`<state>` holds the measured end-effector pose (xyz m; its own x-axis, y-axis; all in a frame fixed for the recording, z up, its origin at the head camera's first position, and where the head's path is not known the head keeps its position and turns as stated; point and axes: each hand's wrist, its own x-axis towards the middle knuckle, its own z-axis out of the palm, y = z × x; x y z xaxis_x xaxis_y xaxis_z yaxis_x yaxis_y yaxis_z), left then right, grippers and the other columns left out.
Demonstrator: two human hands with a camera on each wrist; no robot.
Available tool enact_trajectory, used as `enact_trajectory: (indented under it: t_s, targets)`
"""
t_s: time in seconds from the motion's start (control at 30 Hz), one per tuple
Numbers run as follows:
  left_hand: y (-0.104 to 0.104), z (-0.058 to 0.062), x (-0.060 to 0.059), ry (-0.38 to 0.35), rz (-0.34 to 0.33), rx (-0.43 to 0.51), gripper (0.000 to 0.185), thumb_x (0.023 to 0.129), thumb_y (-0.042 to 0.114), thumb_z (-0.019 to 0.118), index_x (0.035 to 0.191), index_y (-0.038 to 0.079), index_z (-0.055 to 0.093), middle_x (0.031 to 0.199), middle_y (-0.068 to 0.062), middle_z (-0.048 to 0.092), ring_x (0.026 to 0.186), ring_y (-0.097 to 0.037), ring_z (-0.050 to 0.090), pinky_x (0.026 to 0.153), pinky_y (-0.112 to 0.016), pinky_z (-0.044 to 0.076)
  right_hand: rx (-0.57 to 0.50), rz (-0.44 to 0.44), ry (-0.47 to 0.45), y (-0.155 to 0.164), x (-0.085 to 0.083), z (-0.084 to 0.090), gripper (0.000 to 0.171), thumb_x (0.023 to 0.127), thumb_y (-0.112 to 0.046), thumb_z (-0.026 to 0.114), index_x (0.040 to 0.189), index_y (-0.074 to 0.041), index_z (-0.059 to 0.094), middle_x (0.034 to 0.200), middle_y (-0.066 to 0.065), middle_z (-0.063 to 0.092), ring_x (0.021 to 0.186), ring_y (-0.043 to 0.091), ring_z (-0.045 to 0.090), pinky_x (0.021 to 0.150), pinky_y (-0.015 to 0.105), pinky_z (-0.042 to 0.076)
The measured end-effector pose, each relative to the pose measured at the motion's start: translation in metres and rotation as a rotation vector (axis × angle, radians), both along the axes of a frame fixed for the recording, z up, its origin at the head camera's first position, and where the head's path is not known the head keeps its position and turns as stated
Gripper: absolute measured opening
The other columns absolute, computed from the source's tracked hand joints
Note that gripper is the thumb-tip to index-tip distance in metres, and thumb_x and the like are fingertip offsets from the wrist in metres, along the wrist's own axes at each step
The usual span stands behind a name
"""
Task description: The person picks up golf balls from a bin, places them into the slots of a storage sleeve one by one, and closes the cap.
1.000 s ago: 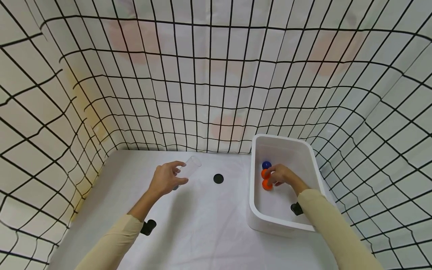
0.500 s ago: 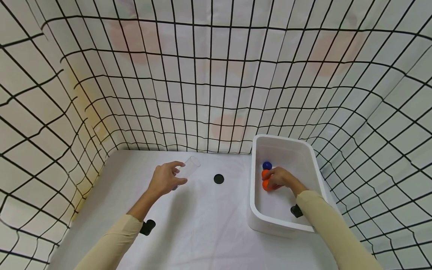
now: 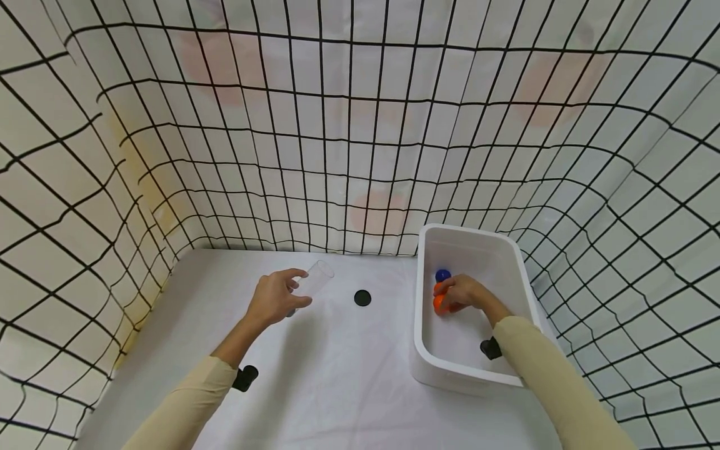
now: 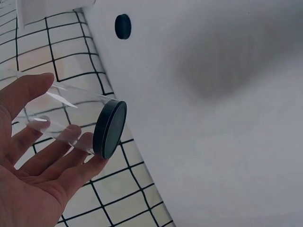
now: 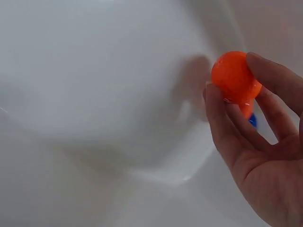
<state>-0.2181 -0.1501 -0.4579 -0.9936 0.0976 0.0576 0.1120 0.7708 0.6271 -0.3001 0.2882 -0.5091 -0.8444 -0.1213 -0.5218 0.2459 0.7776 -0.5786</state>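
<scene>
White table (image 3: 337, 375) under netted walls. Left hand (image 3: 274, 301) grips a clear tube (image 3: 314, 279) at 11 o'clock; right hand (image 3: 464, 292) pinches an orange ball (image 5: 234, 77) inside the white bin (image 3: 472, 375) at 2 o'clock. Better to lift straight up, clearing the rim.

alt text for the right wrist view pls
A right hand pinches an orange ball between thumb and fingers inside a white bin. Behind the ball, slivers of a second orange ball and a blue ball show.
</scene>
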Motion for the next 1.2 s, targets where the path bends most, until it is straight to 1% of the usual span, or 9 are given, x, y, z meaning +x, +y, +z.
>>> enact_trajectory:
  t_s: [0.13, 0.27, 0.37, 0.5, 0.67, 0.8, 0.93, 1.13, 1.2]
  targets:
    - [0.000, 0.001, 0.000, 0.000, -0.011, 0.009, 0.051, 0.080, 0.026, 0.085, 0.126, 0.010, 0.070, 0.109, -0.019, 0.076, 0.095, -0.033, 0.072, 0.073, -0.042, 0.060, -0.040, 0.002, 0.039, 0.000, 0.000, 0.019, 0.042, 0.081, -0.009, 0.077, 0.122, -0.002, 0.069, 0.111, 0.018, 0.064, 0.081, 0.022, 0.066, 0.077, 0.033, 0.061]
    - [0.001, 0.001, -0.001, 0.009, -0.018, 0.010, 0.051, 0.080, 0.025, 0.084, 0.126, 0.009, 0.070, 0.109, -0.020, 0.076, 0.095, -0.034, 0.072, 0.074, -0.044, 0.060, -0.111, -0.020, 0.057, 0.003, -0.003, 0.039, 0.046, 0.084, -0.012, 0.076, 0.127, 0.000, 0.065, 0.116, 0.020, 0.064, 0.091, 0.031, 0.070, 0.082, 0.036, 0.061]
    - [0.004, 0.002, -0.001, 0.022, -0.022, 0.012, 0.050, 0.080, 0.023, 0.084, 0.126, 0.008, 0.070, 0.108, -0.020, 0.076, 0.094, -0.034, 0.073, 0.074, -0.044, 0.060, -0.176, -0.042, 0.064, 0.007, -0.004, 0.057, 0.048, 0.086, -0.014, 0.075, 0.130, 0.000, 0.063, 0.116, 0.019, 0.068, 0.093, 0.031, 0.071, 0.088, 0.041, 0.060]
    - [0.007, 0.004, -0.001, 0.028, -0.027, 0.021, 0.049, 0.079, 0.023, 0.085, 0.124, 0.008, 0.071, 0.106, -0.019, 0.076, 0.093, -0.032, 0.073, 0.073, -0.042, 0.061, -0.234, -0.031, 0.101, 0.011, 0.000, 0.083, 0.048, 0.089, -0.016, 0.073, 0.134, -0.001, 0.061, 0.118, 0.018, 0.069, 0.092, 0.023, 0.072, 0.092, 0.043, 0.058]
    - [0.014, 0.007, -0.002, 0.019, -0.046, 0.034, 0.050, 0.079, 0.023, 0.085, 0.124, 0.008, 0.071, 0.106, -0.019, 0.076, 0.096, -0.034, 0.073, 0.075, -0.043, 0.061, -0.267, -0.009, 0.153, 0.008, 0.004, 0.109, 0.052, 0.091, -0.016, 0.073, 0.138, -0.001, 0.058, 0.126, 0.020, 0.068, 0.103, 0.027, 0.072, 0.097, 0.043, 0.056]
    - [0.020, 0.009, -0.003, 0.016, -0.061, 0.038, 0.050, 0.079, 0.024, 0.085, 0.124, 0.009, 0.071, 0.107, -0.018, 0.076, 0.096, -0.033, 0.073, 0.075, -0.042, 0.061, -0.272, -0.010, 0.190, -0.003, 0.007, 0.124, 0.053, 0.089, -0.018, 0.076, 0.138, -0.004, 0.060, 0.133, 0.022, 0.065, 0.111, 0.032, 0.071, 0.095, 0.039, 0.057]
    - [0.026, 0.011, -0.004, 0.018, -0.079, 0.036, 0.049, 0.079, 0.024, 0.085, 0.124, 0.010, 0.071, 0.108, -0.017, 0.076, 0.097, -0.032, 0.073, 0.075, -0.042, 0.061, -0.258, 0.007, 0.230, -0.023, 0.010, 0.135, 0.049, 0.089, -0.019, 0.076, 0.135, -0.009, 0.063, 0.138, 0.022, 0.061, 0.110, 0.030, 0.071, 0.093, 0.035, 0.058]
    - [0.035, 0.015, -0.004, 0.019, -0.105, 0.037, 0.048, 0.079, 0.024, 0.085, 0.123, 0.011, 0.072, 0.107, -0.016, 0.076, 0.095, -0.030, 0.072, 0.075, -0.040, 0.060, -0.245, 0.041, 0.287, -0.059, 0.016, 0.147, 0.045, 0.087, -0.024, 0.078, 0.131, -0.016, 0.067, 0.136, 0.018, 0.063, 0.116, 0.031, 0.067, 0.101, 0.045, 0.054]
    - [0.038, 0.017, -0.005, 0.019, -0.111, 0.035, 0.048, 0.079, 0.023, 0.086, 0.123, 0.012, 0.072, 0.106, -0.015, 0.076, 0.093, -0.027, 0.072, 0.074, -0.039, 0.060, -0.254, 0.054, 0.299, -0.069, 0.019, 0.149, 0.045, 0.087, -0.024, 0.079, 0.130, -0.017, 0.068, 0.133, 0.016, 0.066, 0.114, 0.031, 0.068, 0.103, 0.049, 0.052]
